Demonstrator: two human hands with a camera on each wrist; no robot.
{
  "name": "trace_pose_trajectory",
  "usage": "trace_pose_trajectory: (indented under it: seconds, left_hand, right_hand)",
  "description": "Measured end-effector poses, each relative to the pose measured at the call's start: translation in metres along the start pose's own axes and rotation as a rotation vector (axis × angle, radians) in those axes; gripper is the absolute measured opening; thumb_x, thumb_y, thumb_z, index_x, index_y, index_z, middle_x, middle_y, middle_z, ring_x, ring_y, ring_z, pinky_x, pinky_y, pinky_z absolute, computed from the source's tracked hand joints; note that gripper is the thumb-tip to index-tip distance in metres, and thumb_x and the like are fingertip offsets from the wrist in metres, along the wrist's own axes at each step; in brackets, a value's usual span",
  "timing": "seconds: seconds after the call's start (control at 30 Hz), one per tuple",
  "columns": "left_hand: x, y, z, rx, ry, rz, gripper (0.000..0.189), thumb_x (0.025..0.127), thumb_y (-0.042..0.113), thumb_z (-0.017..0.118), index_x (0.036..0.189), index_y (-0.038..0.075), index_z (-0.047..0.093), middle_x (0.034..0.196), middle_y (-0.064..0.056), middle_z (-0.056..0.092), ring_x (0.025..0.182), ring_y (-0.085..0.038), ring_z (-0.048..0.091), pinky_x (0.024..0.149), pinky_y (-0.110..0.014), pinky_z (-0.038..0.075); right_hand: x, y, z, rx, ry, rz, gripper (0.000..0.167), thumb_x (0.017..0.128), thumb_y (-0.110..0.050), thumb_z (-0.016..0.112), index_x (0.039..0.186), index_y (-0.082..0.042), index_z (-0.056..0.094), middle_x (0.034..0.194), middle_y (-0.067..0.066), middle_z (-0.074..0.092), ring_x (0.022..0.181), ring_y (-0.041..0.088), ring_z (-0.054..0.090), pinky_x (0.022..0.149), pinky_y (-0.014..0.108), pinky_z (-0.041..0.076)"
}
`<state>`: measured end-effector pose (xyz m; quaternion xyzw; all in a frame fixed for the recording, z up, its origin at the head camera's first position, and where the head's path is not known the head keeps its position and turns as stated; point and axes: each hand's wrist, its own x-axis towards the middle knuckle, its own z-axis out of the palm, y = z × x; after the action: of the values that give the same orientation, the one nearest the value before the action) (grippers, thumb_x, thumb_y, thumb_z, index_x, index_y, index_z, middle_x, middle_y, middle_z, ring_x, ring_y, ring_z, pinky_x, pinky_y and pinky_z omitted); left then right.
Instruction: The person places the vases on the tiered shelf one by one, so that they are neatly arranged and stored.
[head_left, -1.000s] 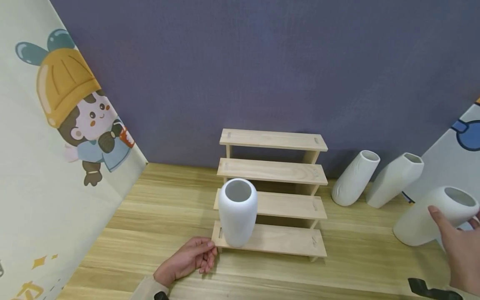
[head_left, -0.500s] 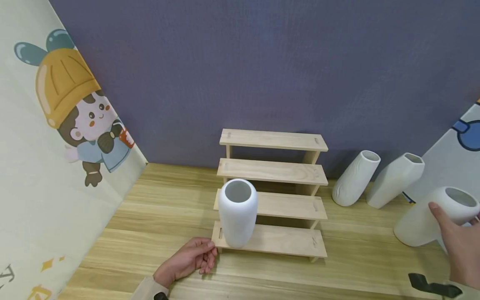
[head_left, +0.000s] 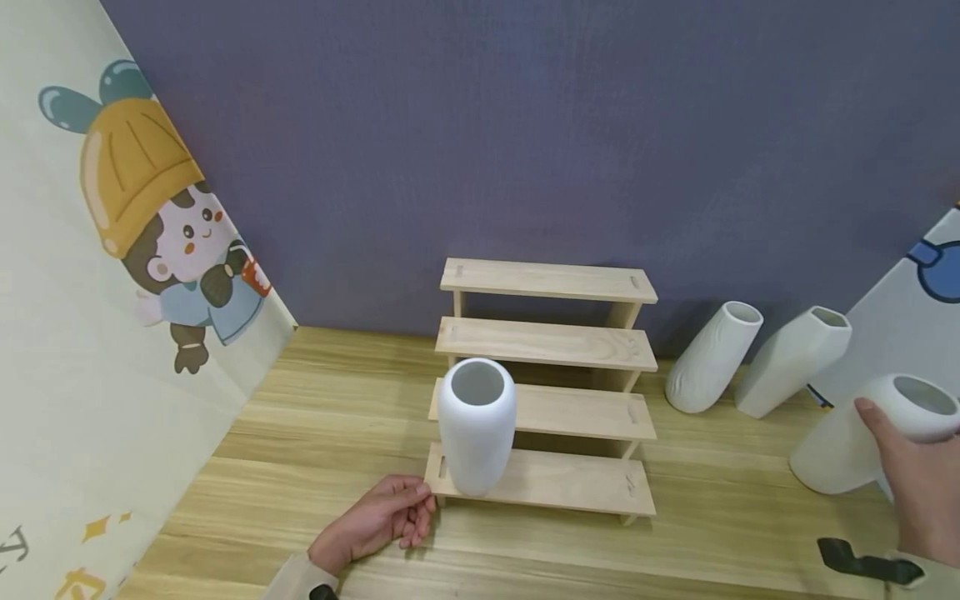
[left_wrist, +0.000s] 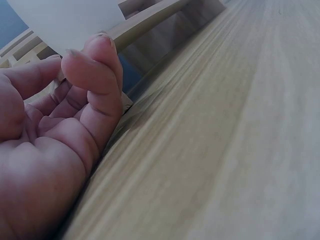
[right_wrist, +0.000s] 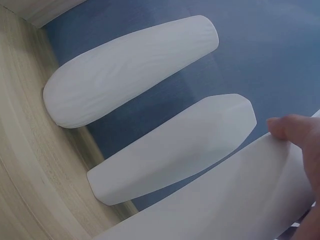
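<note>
A smooth white vase (head_left: pixel 477 437) stands upright near the left end of the lowest step of a four-tier wooden display stand (head_left: pixel 570 483). With thumb and fingertips, my left hand (head_left: pixel 378 518) pinches the front left corner of that step; in the left wrist view its fingers (left_wrist: pixel 95 75) curl by the board's edge. At the far right my right hand (head_left: pixel 922 483) grips a second smooth white vase (head_left: pixel 832 450) just below its rim, thumb on the near side. That vase's base is at the table, and its far side is hidden from the head view.
Right of the stand are a slim white vase with a wavy surface (head_left: pixel 708 358) and a faceted white vase (head_left: pixel 787 362). A dark blue panel (head_left: pixel 525 142) rises behind, and a pale wall with a cartoon figure (head_left: pixel 176 225) borders the left. The tabletop (head_left: pixel 300 425) has wood grain.
</note>
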<state>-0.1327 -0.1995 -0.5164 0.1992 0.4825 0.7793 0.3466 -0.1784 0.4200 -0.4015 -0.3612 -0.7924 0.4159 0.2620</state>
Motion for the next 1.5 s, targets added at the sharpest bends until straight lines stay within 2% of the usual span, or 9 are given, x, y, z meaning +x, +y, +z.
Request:
trace_pose_trajectory:
  seconds: [0.13, 0.17, 0.37, 0.77, 0.93, 1.2, 1.43, 1.5]
  left_hand:
    - [0.0, -0.001, 0.0, -0.007, -0.019, 0.022, 0.035, 0.111, 0.015, 0.03, 0.102, 0.009, 0.064, 0.082, 0.007, 0.071, 0.069, -0.002, 0.066, 0.055, -0.013, 0.051]
    - [0.0, -0.001, 0.0, -0.008, -0.019, 0.021, 0.035, 0.111, 0.015, 0.03, 0.102, 0.009, 0.064, 0.082, 0.007, 0.071, 0.069, -0.002, 0.067, 0.055, -0.013, 0.051]
    - [0.0, -0.001, -0.001, -0.004, -0.017, 0.012, 0.035, 0.111, 0.015, 0.03, 0.102, 0.01, 0.064, 0.081, 0.007, 0.071, 0.069, -0.002, 0.067, 0.054, -0.013, 0.051]
    - [0.0, -0.002, -0.001, 0.002, -0.011, 0.014, 0.035, 0.111, 0.015, 0.03, 0.102, 0.009, 0.064, 0.082, 0.007, 0.071, 0.069, -0.002, 0.066, 0.055, -0.013, 0.051]
    - [0.0, -0.002, -0.001, 0.005, 0.008, -0.008, 0.034, 0.111, 0.017, 0.032, 0.101, 0.01, 0.064, 0.081, 0.007, 0.071, 0.069, -0.003, 0.066, 0.055, -0.013, 0.051]
    - [0.0, -0.002, -0.001, 0.0, -0.001, -0.006, 0.035, 0.111, 0.016, 0.03, 0.102, 0.01, 0.064, 0.081, 0.007, 0.071, 0.069, -0.002, 0.066, 0.055, -0.013, 0.05]
    - [0.0, 0.0, 0.001, -0.002, -0.008, 0.014, 0.036, 0.111, 0.014, 0.029, 0.102, 0.009, 0.064, 0.082, 0.007, 0.071, 0.07, -0.002, 0.067, 0.055, -0.013, 0.051]
    - [-0.001, 0.001, 0.002, 0.002, 0.003, 0.0, 0.036, 0.111, 0.015, 0.029, 0.102, 0.01, 0.064, 0.082, 0.007, 0.071, 0.069, -0.002, 0.066, 0.055, -0.013, 0.051]
  right_hand:
    - [0.002, 0.001, 0.002, 0.035, 0.015, -0.008, 0.085, 0.088, -0.041, 0.065, 0.157, -0.035, 0.015, 0.164, 0.001, 0.025, 0.143, 0.005, 0.03, 0.126, 0.028, 0.023]
    - [0.002, 0.001, 0.002, 0.033, 0.016, -0.012, 0.086, 0.089, -0.041, 0.065, 0.157, -0.034, 0.013, 0.164, 0.002, 0.024, 0.144, 0.006, 0.029, 0.126, 0.029, 0.022]
    - [0.005, 0.002, 0.003, -0.015, 0.022, -0.052, 0.089, 0.092, -0.041, 0.059, 0.159, -0.028, 0.002, 0.167, 0.014, 0.013, 0.154, 0.031, 0.02, 0.129, 0.044, 0.018]
    - [0.006, 0.006, 0.007, -0.004, 0.033, -0.083, 0.093, 0.09, -0.044, 0.061, 0.16, -0.024, 0.004, 0.167, 0.015, 0.013, 0.154, 0.033, 0.019, 0.129, 0.043, 0.017]
    - [0.006, 0.006, 0.007, -0.003, 0.045, -0.056, 0.091, 0.089, -0.044, 0.062, 0.159, -0.027, 0.006, 0.167, 0.012, 0.015, 0.154, 0.029, 0.021, 0.129, 0.04, 0.018]
    - [0.005, 0.005, 0.009, -0.022, 0.069, -0.013, 0.089, 0.091, -0.043, 0.06, 0.159, -0.026, 0.005, 0.167, 0.011, 0.016, 0.155, 0.029, 0.02, 0.13, 0.04, 0.016]
    - [0.009, 0.009, 0.011, 0.046, 0.065, -0.054, 0.093, 0.087, -0.043, 0.065, 0.158, -0.03, 0.007, 0.167, 0.007, 0.015, 0.155, 0.024, 0.019, 0.129, 0.034, 0.015]
    - [0.008, 0.009, 0.01, 0.056, 0.057, -0.064, 0.096, 0.085, -0.046, 0.068, 0.158, -0.03, 0.007, 0.167, 0.005, 0.015, 0.155, 0.022, 0.018, 0.129, 0.032, 0.014]
